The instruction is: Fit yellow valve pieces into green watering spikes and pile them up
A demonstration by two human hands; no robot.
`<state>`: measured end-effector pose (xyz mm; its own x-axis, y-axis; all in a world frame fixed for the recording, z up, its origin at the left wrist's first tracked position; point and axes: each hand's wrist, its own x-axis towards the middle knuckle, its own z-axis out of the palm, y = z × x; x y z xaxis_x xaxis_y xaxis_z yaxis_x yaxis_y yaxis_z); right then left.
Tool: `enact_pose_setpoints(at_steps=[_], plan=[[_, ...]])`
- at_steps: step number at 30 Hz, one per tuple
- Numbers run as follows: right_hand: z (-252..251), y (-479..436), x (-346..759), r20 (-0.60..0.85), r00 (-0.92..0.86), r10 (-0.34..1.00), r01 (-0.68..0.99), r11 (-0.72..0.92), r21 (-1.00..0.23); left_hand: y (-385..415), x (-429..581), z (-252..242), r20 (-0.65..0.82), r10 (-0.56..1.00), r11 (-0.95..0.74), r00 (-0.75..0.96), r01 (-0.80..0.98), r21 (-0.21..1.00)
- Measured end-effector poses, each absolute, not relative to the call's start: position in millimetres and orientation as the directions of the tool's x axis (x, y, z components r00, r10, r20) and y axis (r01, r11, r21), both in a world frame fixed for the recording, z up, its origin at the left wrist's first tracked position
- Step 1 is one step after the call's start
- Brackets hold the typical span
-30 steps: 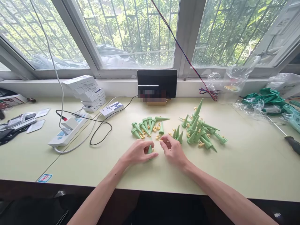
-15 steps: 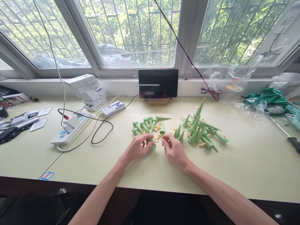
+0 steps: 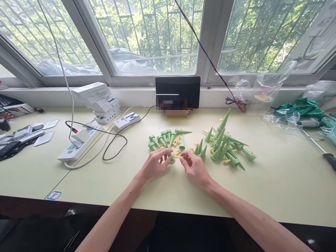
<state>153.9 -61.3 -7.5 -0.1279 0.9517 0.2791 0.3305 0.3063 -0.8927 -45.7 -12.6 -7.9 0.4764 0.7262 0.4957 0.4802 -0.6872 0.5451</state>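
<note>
My left hand (image 3: 154, 164) is closed round a green cone-shaped spike (image 3: 171, 159) just above the pale table (image 3: 105, 182). My right hand (image 3: 194, 168) pinches a small yellow part (image 3: 177, 156) and holds it against the wide end of that spike. A row of green spikes (image 3: 164, 138) with yellow parts lies just beyond my left hand. A bigger heap of green spikes (image 3: 225, 147) lies to the right of my right hand. Loose yellow parts (image 3: 178, 141) are scattered between the two groups.
A black screen (image 3: 177, 91) stands at the window sill. A white power strip (image 3: 80, 143) with cables, a stack of white boxes (image 3: 98, 101) and a white card box (image 3: 127, 120) lie left. Plastic bags (image 3: 265, 87), green items (image 3: 301, 110) and a screwdriver (image 3: 329, 159) lie right.
Both hands have moved slightly away from me toward the spikes. The spike in my left hand has turned, and my right hand has brought the yellow part up to its end.
</note>
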Motion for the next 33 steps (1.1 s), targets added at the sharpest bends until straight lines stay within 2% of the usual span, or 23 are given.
enact_pose_setpoints(at_steps=[13, 23, 33], plan=[[-15.2, -59.0, 154.1, 0.296, -0.138, 0.945, 0.327, 0.325, -0.887, -17.6, -41.1, -3.9, 0.529, 0.661, -0.749, 0.532, 0.500, 0.434], [-11.7, -59.5, 154.8, 0.236, -0.163, 0.958, 0.312, 0.277, -0.909, -18.2, -40.4, -7.4, 0.523, 0.649, -0.761, 0.553, 0.495, 0.419], [-12.5, -59.2, 154.2, 0.202, -0.170, 0.964, 0.303, 0.246, -0.921, -20.1, -38.1, -9.3, 0.516, 0.653, -0.757, 0.554, 0.466, 0.459]])
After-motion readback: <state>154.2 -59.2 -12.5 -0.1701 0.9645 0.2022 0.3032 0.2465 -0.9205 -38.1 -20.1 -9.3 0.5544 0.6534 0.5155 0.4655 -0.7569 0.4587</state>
